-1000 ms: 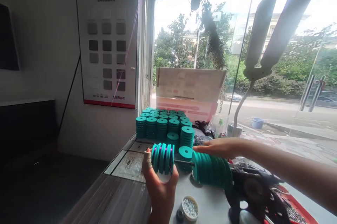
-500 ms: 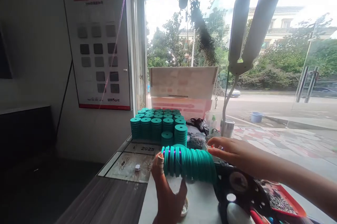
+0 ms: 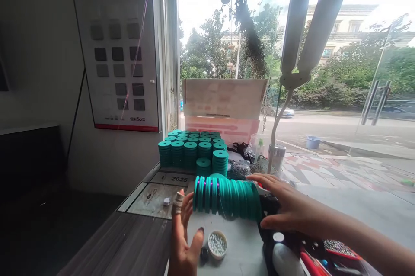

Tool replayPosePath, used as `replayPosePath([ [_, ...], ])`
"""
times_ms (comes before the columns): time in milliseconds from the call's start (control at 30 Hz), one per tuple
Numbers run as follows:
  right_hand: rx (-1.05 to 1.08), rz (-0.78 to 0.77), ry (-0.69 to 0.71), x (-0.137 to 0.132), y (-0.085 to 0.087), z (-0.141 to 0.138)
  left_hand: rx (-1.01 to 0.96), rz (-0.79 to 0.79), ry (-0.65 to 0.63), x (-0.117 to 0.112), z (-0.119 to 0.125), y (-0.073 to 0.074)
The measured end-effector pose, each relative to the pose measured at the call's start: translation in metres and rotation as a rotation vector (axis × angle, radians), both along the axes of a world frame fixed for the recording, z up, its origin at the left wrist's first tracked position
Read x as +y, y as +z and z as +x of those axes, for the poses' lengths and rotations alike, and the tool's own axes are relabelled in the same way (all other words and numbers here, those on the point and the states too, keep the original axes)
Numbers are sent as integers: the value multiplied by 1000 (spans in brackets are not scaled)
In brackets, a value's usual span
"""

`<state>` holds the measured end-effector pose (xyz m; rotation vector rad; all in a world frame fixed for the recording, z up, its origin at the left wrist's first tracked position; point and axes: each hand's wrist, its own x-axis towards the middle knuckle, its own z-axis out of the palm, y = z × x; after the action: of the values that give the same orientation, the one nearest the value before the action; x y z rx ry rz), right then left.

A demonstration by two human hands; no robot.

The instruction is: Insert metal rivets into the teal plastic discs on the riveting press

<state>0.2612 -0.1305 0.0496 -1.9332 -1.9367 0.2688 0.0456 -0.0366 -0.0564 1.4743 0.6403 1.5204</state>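
A row of teal ring-shaped spools (image 3: 228, 198) lies sideways, its right end against a black machine (image 3: 267, 224). Purple shows in some grooves near the row's left end, and a thin line hangs in front. My left hand (image 3: 186, 237), with a wrap around one finger, is open just left of the row, thumb and fingers spread. My right hand (image 3: 287, 204) reaches over the row's right end, fingers stretched and thumb apart; whether it touches is unclear. Below the row sits a round tub of small pale beads (image 3: 217, 245), beside a small dark round thing (image 3: 204, 253).
Several stacks of teal spools (image 3: 191, 146) stand at the back of the table. A lamp (image 3: 293, 79) rises at back right, near a metal can (image 3: 276, 159). A red tray (image 3: 343, 250) of small pieces lies at right. A small white block (image 3: 166, 201) sits on the left.
My left hand has drawn off the row's left end, down and left, uncovering the bead tub. My right hand's thumb has spread lower beside the machine. The view has shifted slightly.
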Motion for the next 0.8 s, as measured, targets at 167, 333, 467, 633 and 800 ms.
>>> replayPosePath([
  [167,-55,106,12,11,-12,-6,73,78,-42,-5,0,-4],
  [333,-36,165,20,14,-12,-5,99,46,-42,-2,-7,10],
  [467,-53,227,31,13,-15,-2,57,53,-96,-8,-6,13],
  [633,-39,262,11,11,-21,3,58,37,-132,-9,-3,5],
  [800,-88,254,33,9,-22,6,108,42,-187,4,-11,3],
])
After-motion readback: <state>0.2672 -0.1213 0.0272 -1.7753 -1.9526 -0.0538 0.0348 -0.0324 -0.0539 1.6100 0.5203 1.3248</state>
